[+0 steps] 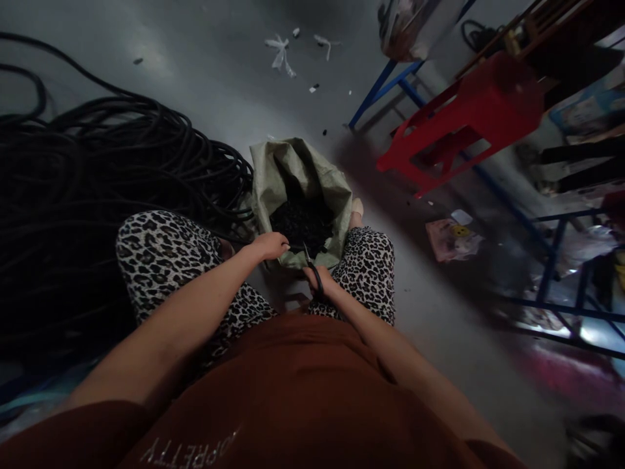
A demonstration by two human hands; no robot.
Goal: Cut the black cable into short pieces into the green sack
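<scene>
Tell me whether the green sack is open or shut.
Open: the green sack gapes at its mouth, showing black pieces inside.

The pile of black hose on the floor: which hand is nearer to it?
Left. The left hand is at the sack's near rim, on the side where the black hose pile lies; the right hand, holding scissors, is farther over.

The right hand [322, 280] has its grip closed on black scissors [312, 268], blades pointing into the open green woven sack [273, 182] just ahead of it. The left hand [268, 245], just beside that grip, pinches a thin black piece. Black cut pieces [303, 221] fill the sack. A big coil of black hose [97, 195] lies far to the left.
</scene>
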